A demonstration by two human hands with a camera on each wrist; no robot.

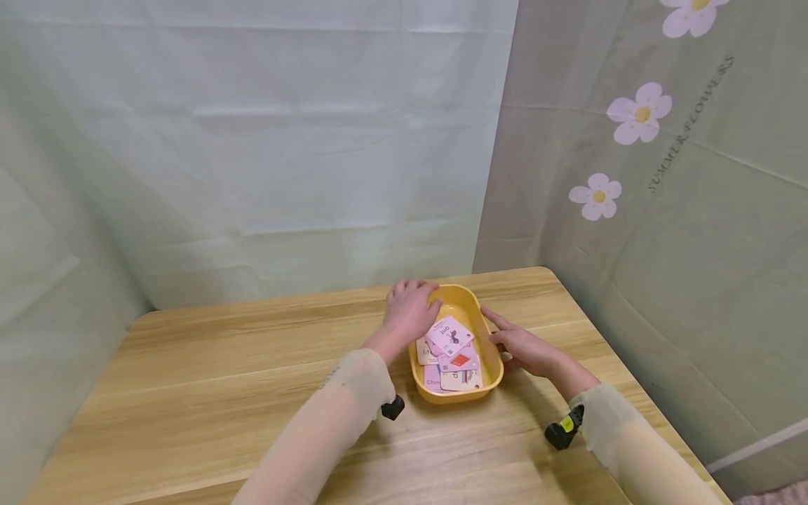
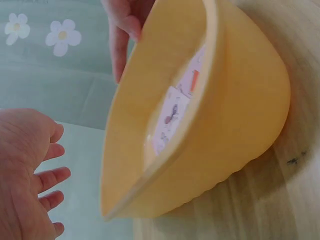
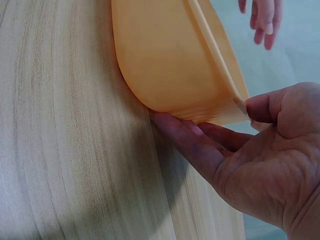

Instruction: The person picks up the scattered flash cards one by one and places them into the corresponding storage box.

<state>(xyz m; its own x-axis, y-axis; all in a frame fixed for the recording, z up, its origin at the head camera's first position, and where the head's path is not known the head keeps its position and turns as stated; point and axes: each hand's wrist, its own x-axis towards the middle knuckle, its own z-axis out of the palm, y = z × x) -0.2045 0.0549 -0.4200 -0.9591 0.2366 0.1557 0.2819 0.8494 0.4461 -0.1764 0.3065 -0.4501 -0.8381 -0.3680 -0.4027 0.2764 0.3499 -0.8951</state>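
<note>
A yellow plastic bin (image 1: 456,397) with rounded corners stands on the wooden table. Inside it lies a loose pile of printed cards (image 1: 450,335), mostly pink and white with small pictures and words. My right hand (image 1: 524,349) holds the bin's right side; in the right wrist view its thumb (image 3: 263,107) is at the rim and the fingers lie against the outer wall low down. My left hand (image 1: 410,308) hovers by the far left rim, fingers relaxed. In the left wrist view that hand (image 2: 22,175) is apart from the bin wall and holds nothing.
The wood-grain table (image 1: 208,393) stretches away to the left of the bin. Pale fabric curtains (image 1: 303,154) hang behind it and along both sides, with printed flowers (image 1: 640,113) on the right one. Black wrist cameras (image 1: 560,431) sit below both sleeves.
</note>
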